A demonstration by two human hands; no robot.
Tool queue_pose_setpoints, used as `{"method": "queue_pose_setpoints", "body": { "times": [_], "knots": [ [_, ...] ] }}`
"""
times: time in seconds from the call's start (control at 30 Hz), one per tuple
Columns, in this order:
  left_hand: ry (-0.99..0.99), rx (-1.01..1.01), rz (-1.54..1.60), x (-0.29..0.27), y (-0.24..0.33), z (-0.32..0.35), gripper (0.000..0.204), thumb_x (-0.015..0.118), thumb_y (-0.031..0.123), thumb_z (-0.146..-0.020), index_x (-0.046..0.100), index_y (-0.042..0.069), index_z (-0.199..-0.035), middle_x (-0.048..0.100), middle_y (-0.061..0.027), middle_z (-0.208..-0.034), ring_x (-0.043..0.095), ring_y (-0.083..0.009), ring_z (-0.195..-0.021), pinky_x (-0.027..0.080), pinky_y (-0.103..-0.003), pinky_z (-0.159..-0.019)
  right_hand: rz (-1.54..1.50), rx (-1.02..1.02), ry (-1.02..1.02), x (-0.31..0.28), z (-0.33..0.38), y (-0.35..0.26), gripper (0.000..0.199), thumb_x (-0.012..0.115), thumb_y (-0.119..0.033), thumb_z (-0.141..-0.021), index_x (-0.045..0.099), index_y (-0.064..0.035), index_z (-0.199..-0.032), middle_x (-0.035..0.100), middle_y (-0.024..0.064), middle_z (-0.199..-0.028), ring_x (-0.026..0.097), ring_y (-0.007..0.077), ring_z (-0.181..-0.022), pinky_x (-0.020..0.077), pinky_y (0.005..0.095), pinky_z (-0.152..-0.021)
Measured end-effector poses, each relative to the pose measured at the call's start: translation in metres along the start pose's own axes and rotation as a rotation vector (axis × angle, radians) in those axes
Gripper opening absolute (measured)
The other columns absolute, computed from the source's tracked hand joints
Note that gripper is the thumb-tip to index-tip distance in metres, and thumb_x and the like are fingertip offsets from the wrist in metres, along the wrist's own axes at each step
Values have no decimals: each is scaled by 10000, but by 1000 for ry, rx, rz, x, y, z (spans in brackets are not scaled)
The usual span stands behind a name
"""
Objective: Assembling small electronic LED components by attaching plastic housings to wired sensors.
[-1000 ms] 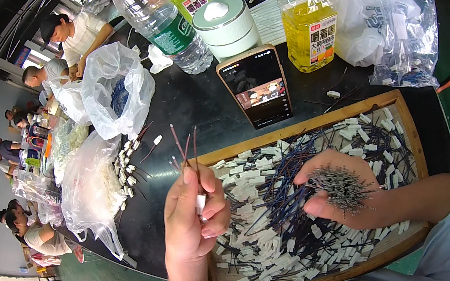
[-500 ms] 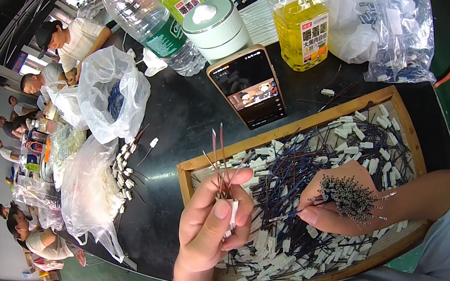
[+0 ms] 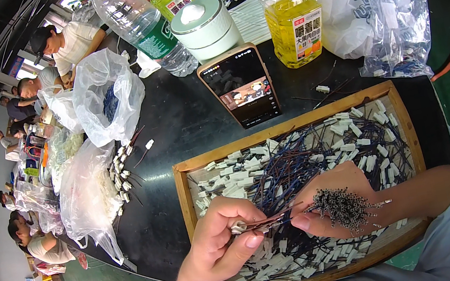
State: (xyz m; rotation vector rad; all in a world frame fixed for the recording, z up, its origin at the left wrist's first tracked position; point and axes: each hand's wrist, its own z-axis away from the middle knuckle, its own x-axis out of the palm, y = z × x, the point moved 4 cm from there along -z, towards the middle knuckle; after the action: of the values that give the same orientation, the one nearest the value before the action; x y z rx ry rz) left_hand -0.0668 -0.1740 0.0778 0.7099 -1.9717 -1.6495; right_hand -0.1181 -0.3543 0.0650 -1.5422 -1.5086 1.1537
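Note:
My left hand (image 3: pixel 215 253) is closed around white plastic connectors (image 3: pixel 239 227), whose thin brown wires (image 3: pixel 271 217) point toward my right hand. My right hand (image 3: pixel 337 179) grips a thick bundle of wires (image 3: pixel 342 210), its many metal-tipped ends facing up. The fingertips of both hands are close together over a wooden-framed tray (image 3: pixel 409 132), where the brown wires meet my right thumb. Whether the right fingers also pinch those wires is hard to make out. Loose wires in dark blue and brown with white connectors (image 3: pixel 238 183) fill the tray beneath.
Beyond the tray a phone (image 3: pixel 239 86) leans against a pale green canister (image 3: pixel 206 29). Bottles of yellow drink (image 3: pixel 294 20) and clear water (image 3: pixel 142 28) stand nearby. Plastic bags (image 3: pixel 108 95) and loose connectors (image 3: pixel 119 174) lie at left. Several people sit farther along the left.
My left hand has tilted toward the right, so its wires turned from upright to sideways and now reach my right fingers. The right hand stayed about where it was.

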Motion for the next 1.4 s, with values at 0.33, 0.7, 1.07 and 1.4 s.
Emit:
{"method": "queue_pose_setpoints", "body": {
  "times": [0.33, 0.7, 1.07, 1.4],
  "knots": [
    [-165, 98, -389, 11, 6, -8, 241, 650, 18, -791, 490, 5, -970, 638, -118, -784, 642, -202, -657, 477, -266, -557, -32, 79, -206, 0, -2, -2, 123, 685, -114, -785, 640, -23, -853, 638, 81, -755, 628, 182, -648, 472, 261, -565],
    [-92, 170, -606, 7, 20, -8, 188, 656, 26, -777, 540, -8, -922, 643, -106, -733, 641, -198, -601, 483, -250, -517, -74, 179, -183, 1, 0, 4, 157, 685, -113, -781, 640, -30, -905, 635, 80, -772, 628, 184, -678, 478, 269, -590],
    [187, 33, -492, -15, 13, -4, 94, 583, 50, -852, 575, -27, -905, 653, -91, -805, 629, -129, -678, 477, -217, -613, 11, 171, 126, -11, -1, 5, 171, 709, -145, -784, 680, -37, -914, 676, 73, -801, 608, 101, -647, 469, 238, -565],
    [257, -123, -218, -19, 7, -3, 164, 534, 82, -898, 560, -44, -1000, 650, -93, -887, 513, -59, -657, 439, -212, -662, -102, 177, 89, -13, 2, 8, 168, 729, -88, -754, 685, -26, -904, 672, 52, -777, 612, 72, -628, 470, 211, -545]
  ]
}}
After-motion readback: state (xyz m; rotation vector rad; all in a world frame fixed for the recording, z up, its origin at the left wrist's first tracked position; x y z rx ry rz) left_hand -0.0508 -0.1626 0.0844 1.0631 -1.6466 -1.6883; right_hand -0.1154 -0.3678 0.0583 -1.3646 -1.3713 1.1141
